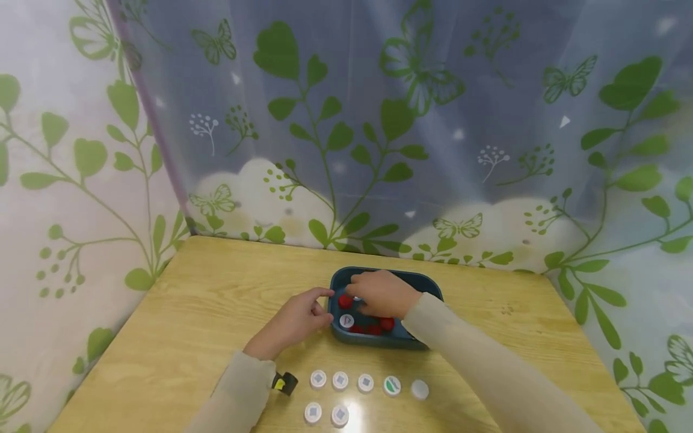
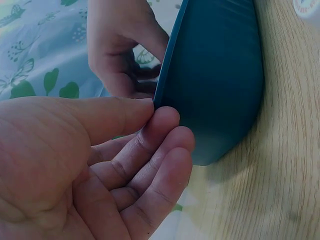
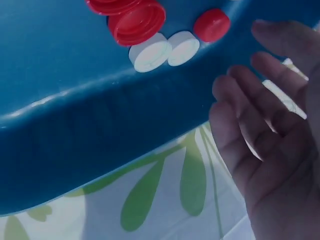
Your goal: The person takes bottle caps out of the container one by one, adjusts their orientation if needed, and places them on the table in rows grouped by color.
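Observation:
A dark blue plastic tray [image 1: 373, 340] stands on the table, with red and white bottle caps inside. My left hand [image 1: 296, 316] pinches the rim at its left end between thumb and fingertips, as the left wrist view shows. Over the inside of the tray reaches my right hand [image 1: 387, 293]; in the right wrist view its fingers are loosely bent with nothing between them. Nearest to those fingers lie a small red cap [image 3: 212, 25], two white caps [image 3: 150, 53] and a larger red cap [image 3: 137, 23]. Another white cap [image 1: 346, 321] lies in the tray's front left corner.
On the wooden table [image 1: 216, 288], in front of the tray, several white caps [image 1: 340, 380] form two rows; one has a green mark [image 1: 392, 385]. A patterned curtain [image 1: 346, 180] hangs behind the table's far edge. A black strap piece [image 1: 285, 383] sits at the left wrist.

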`<state>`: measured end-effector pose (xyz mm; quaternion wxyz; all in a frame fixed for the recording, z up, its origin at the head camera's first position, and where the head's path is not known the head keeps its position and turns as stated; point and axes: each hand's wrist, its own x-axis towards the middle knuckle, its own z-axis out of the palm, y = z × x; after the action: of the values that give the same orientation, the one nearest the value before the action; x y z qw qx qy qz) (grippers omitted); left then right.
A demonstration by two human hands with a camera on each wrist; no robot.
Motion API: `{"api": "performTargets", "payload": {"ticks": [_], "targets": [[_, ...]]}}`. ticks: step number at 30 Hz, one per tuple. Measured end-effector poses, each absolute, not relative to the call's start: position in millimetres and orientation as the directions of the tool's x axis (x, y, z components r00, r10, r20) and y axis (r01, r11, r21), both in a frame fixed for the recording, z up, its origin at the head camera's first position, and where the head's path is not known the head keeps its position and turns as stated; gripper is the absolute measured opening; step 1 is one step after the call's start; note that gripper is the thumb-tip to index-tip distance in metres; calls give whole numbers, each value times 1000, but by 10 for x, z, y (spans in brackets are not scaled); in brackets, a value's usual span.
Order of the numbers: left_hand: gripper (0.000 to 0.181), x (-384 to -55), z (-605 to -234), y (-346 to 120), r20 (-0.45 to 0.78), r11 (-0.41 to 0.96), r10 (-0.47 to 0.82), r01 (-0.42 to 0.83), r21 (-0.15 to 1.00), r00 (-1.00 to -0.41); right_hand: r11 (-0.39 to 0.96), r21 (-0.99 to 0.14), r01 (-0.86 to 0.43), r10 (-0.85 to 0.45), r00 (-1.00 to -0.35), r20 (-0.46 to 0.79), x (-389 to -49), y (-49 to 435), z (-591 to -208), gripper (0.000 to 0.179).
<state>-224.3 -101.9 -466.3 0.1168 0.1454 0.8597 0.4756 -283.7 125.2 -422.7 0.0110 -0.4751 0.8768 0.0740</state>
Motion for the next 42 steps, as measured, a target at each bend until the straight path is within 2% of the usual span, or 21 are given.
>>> {"api": "performTargets", "payload": {"ticks": [4,9,15,20,23,29,34,42], "targets": [[51,-2252,-4654,-1020,-55,494,362,142,858,-931,492,161,-856,-844,-514,-155,-2854,1164,-4337,22],[50,-2249,-4657,-1003,-56,482,363,136,865,-930,495,99,-863,-830,-504,-238,-2818,1111,-4453,10],[54,-2245,-4684,-1002,-67,497,345,121,859,-936,531,36,-847,-817,-523,-244,-2809,1098,-4451,13],[55,-2239,-4692,-1002,-71,507,338,118,854,-939,496,107,-862,-817,-505,-280,-2710,1029,-4439,5],[54,-2231,-4694,-1006,-72,509,348,124,852,-935,465,163,-870,-819,-493,-293,-2664,1000,-4461,9],[53,-2224,-4685,-1014,-65,520,364,144,842,-929,432,216,-876,-834,-479,-274,-2637,996,-4495,13],[51,-2229,-4688,-1016,-53,524,375,165,835,-925,409,213,-887,-861,-453,-233,-2644,1018,-4518,13],[51,-2233,-4687,-1015,-22,516,388,197,834,-921,494,162,-854,-836,-518,-183,-2673,1088,-4551,8]]}}
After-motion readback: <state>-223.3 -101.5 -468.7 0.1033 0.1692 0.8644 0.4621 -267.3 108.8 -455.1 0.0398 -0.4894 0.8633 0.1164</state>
